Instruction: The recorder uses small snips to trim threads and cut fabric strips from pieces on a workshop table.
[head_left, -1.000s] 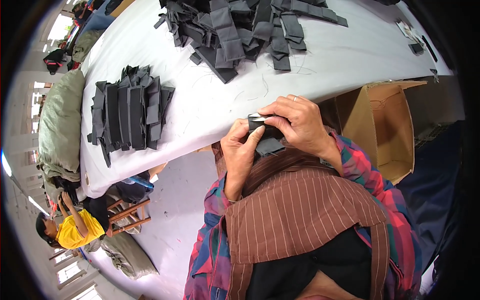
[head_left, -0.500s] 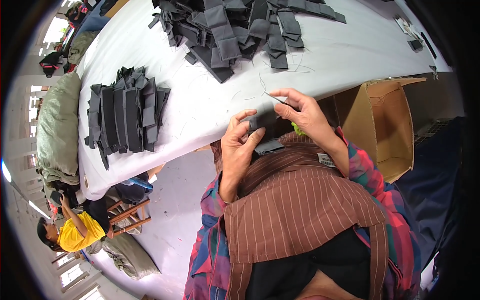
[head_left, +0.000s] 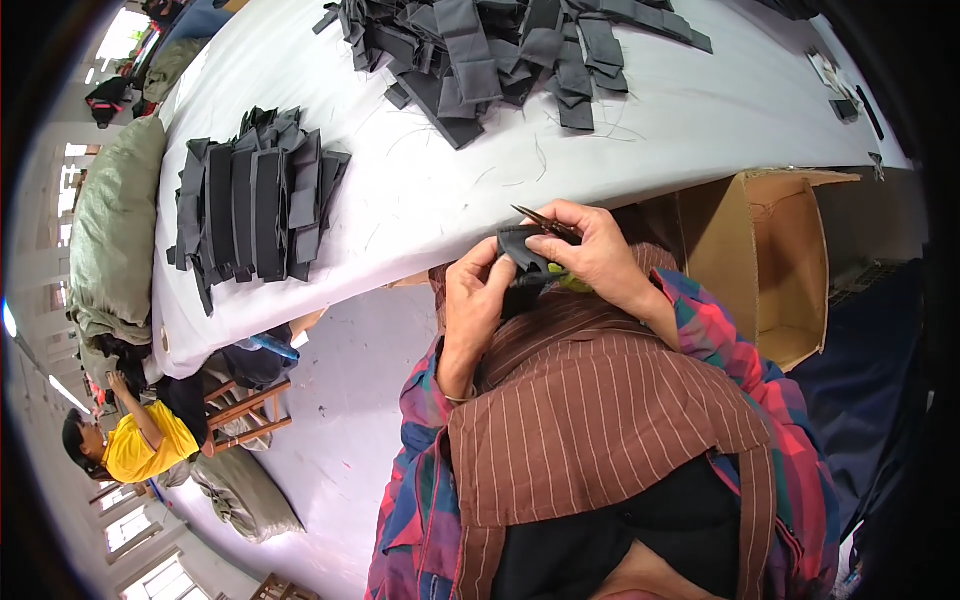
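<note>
Two hands: both closed and raised just beside the near edge of the white table (head_left: 430,215), fingertips meeting at one cloth.
Cloth (head_left: 519,243): dark grey, creased, held between the hands in front of the apron (head_left: 600,430).
Left hand (head_left: 474,308): thumb and fingers pinched together on the cloth's left end.
Right hand (head_left: 600,262): fingers curled round the snips, thumb pressed to the cloth's right part.
Snips (head_left: 549,222): dark, slim, points aimed left and away from the wearer, above the cloth.
Green patch (head_left: 574,284): below the right hand; whether it belongs to the snips, cannot tell.
Stack (head_left: 245,205): grey strips in close rows, table's left side.
Heap (head_left: 470,65): similar strips, loosely overlapped, far side.
Threads (head_left: 541,158): loose on the table, between heap and hands.
Carton (head_left: 722,230): brown, flap up, right of the hands.
Co-worker (head_left: 150,442): yellow top, far left, beside a wooden stool (head_left: 240,412).
</note>
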